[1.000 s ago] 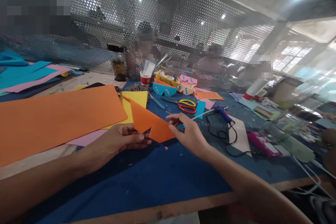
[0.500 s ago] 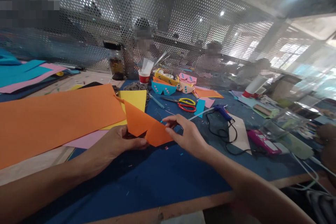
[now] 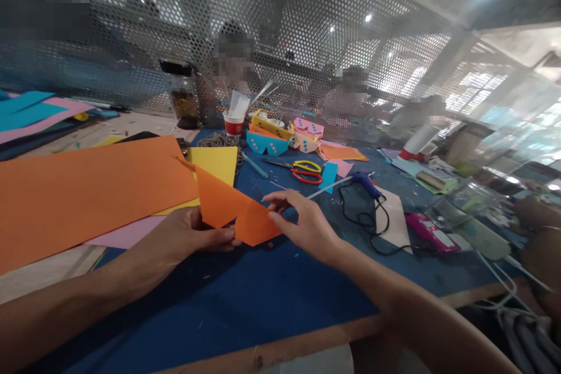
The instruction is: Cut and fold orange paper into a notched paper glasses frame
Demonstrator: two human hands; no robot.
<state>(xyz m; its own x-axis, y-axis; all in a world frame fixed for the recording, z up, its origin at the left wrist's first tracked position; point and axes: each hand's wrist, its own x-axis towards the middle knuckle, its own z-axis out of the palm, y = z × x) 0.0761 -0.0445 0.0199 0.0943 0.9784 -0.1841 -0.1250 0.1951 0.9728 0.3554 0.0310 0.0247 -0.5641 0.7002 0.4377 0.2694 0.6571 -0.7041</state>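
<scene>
A cut orange paper mask (image 3: 234, 201) with a notch in its lower edge is held upright over the blue tabletop (image 3: 245, 298). My left hand (image 3: 193, 231) grips its left lower part, thumb along the bottom edge by the notch; some fingers are hidden behind the paper. My right hand (image 3: 302, 219) is closed on the right end, between thumb and fingers. Left of the mask lies a large orange paper sheet (image 3: 96, 193), with a yellow sheet (image 3: 217, 166) and a pink sheet (image 3: 125, 232) partly under it.
Beyond my hands lie scissors (image 3: 307, 172), a light-blue pen (image 3: 255, 165) and decorated paper masks (image 3: 268, 143). A red-and-white cup (image 3: 234, 124) and a jar (image 3: 184, 99) stand before the perforated panel. Rightward are a blue glue gun (image 3: 367, 183) with cord and a magenta device (image 3: 432, 232).
The whole view has shifted slightly, so most things sit a little further left. Both hands keep their hold on the orange mask, with hardly any change in pose.
</scene>
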